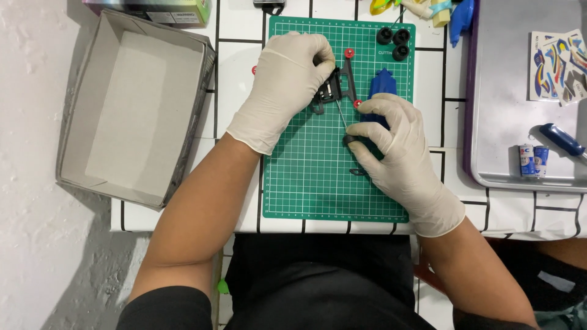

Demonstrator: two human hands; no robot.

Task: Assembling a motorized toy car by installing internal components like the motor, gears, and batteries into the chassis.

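Left hand [287,79] is clamped on the black chassis [335,90] over the green cutting mat [306,177]; right hand [397,146] pinches a small screwdriver [343,122] against it

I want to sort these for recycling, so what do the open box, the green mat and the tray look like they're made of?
The open box looks like grey cardboard: matte, with folded walls. The green mat seems to be rubbery plastic or vinyl, matte, with a printed grid. The tray looks like metal: a dull silvery sheen and a rolled rim.

Bare green cutting mat [306,183] lies open below the hands; black wheels [393,41] crowd its top right corner.
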